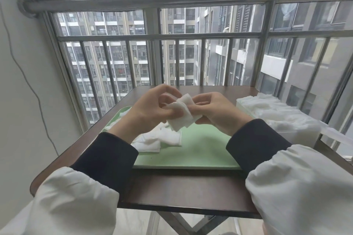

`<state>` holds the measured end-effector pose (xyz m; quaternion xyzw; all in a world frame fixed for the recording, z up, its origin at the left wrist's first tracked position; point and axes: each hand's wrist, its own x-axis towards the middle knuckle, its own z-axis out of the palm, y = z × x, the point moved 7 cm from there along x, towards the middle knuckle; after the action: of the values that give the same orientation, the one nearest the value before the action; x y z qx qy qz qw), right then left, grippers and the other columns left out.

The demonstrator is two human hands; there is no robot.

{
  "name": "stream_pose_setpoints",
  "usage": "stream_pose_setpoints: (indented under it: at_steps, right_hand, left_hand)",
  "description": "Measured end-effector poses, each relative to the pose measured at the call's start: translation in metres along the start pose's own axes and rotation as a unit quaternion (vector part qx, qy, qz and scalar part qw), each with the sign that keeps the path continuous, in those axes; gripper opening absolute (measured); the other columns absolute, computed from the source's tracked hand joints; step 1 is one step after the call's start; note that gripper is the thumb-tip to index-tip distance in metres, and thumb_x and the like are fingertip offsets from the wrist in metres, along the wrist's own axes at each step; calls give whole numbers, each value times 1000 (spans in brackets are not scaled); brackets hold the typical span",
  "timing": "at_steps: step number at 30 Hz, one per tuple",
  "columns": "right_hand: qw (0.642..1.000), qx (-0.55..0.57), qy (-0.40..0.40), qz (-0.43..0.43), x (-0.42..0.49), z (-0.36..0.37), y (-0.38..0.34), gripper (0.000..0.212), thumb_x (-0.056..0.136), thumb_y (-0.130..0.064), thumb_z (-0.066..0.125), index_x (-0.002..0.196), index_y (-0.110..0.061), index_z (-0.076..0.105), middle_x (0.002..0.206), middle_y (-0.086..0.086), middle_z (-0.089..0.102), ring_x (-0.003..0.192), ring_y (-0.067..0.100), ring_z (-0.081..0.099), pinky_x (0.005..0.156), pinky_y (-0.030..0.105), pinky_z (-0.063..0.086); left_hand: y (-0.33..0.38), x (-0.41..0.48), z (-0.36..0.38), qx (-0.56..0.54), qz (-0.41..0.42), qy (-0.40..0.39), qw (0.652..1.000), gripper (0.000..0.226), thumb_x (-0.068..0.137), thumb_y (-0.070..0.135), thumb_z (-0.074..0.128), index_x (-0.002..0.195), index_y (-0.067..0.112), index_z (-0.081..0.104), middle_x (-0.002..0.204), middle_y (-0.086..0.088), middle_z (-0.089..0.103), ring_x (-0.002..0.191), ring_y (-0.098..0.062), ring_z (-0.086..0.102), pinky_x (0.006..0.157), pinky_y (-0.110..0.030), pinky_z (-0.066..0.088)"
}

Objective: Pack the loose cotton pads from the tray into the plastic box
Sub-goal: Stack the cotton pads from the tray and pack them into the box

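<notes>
Brown table point(181, 191) with tray point(200, 150) beside window point(118, 25)

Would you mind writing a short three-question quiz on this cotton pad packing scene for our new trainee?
1. True or false: the left hand and the right hand together hold a stack of cotton pads above the green tray.
2. Where does the plastic box stand? A) left of the tray; B) right of the tray; C) on the tray.
3. Fill in: the loose cotton pads lying on the tray are towards its ____ side.
Key: 1 true; 2 B; 3 left.
</notes>
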<state>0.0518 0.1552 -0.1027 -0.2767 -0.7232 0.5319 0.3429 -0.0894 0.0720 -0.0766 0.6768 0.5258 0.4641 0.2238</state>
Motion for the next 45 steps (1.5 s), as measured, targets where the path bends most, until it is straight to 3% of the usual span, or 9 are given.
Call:
stream_pose_setpoints:
  at_steps: [5, 12, 24, 26, 30, 33, 38, 41, 45]
  right_hand:
    - [1000, 15, -13, 11, 0, 3, 2, 25, 88, -16, 75, 107, 0, 73, 87, 8, 74, 79, 17, 70, 66, 26, 56]
    - [1000, 2, -15, -1, -1, 3, 1, 25, 90, -17, 73, 109, 0, 73, 97, 14, 74, 85, 20, 72, 73, 29, 59]
    - [994, 82, -58, 39, 0, 12, 2, 28, 97, -30, 62, 111, -8, 72, 105, 13, 75, 94, 28, 73, 77, 37, 60]
    - [994, 74, -72, 23, -2, 15, -1, 42, 87, -37, 72, 114, -4, 70, 108, 15, 74, 96, 28, 73, 77, 36, 60]
    - [996, 84, -16, -12, -2, 4, -6, 55, 70, -22, 83, 116, 3, 66, 108, 18, 73, 95, 29, 74, 76, 36, 61]
    - [993, 100, 69, 4, 1, -13, -2, 43, 80, -14, 81, 117, -1, 64, 106, 12, 71, 93, 25, 72, 70, 31, 59]
    - [986, 101, 128, 21, 3, -25, 4, 32, 86, -14, 74, 115, -6, 63, 110, 12, 67, 93, 22, 70, 65, 26, 58]
    - [989, 85, 119, 19, 4, -20, 3, 30, 86, -15, 75, 113, -9, 65, 106, 9, 68, 91, 20, 70, 62, 25, 56]
    - [991, 73, 110, 18, 5, -17, 4, 29, 85, -15, 76, 111, -10, 66, 100, 7, 70, 86, 19, 71, 62, 25, 56]
  left_hand:
    - [3, -1, -1, -13, 13, 52, 998, 37, 77, 12, 85, 106, 16, 63, 84, -2, 74, 71, -12, 67, 60, -21, 54]
    - [6, -2, -3, -27, 19, 72, 997, 35, 77, 6, 85, 105, 13, 66, 86, -5, 75, 78, -13, 68, 76, -32, 58]
    - [1, 0, -1, 25, 10, 82, 996, 38, 74, 13, 88, 105, 17, 66, 89, -3, 64, 70, -14, 57, 70, -32, 54]
    - [-1, 2, -3, 55, 10, 102, 993, 39, 75, 22, 88, 106, 19, 63, 90, -1, 62, 69, -13, 56, 69, -31, 54]
    - [-10, 7, -9, 44, -18, 128, 991, 26, 92, 35, 68, 105, 14, 60, 86, 1, 63, 65, -12, 56, 62, -26, 46]
    - [-19, 7, -6, 162, -31, 71, 984, 2, 101, 22, 60, 100, 22, 61, 86, 8, 68, 73, -7, 61, 73, -31, 51]
    - [-35, -3, 10, 366, -92, -89, 922, 25, 88, 22, 60, 100, 44, 56, 101, 24, 66, 99, -2, 61, 85, -32, 52]
    - [-32, -4, 14, 400, -98, -111, 905, 32, 83, 33, 62, 108, 50, 50, 106, 28, 64, 99, -1, 58, 75, -25, 45]
    - [-30, -5, 19, 411, -103, -133, 896, 42, 80, 35, 69, 117, 45, 51, 105, 24, 62, 103, -8, 58, 86, -31, 49]
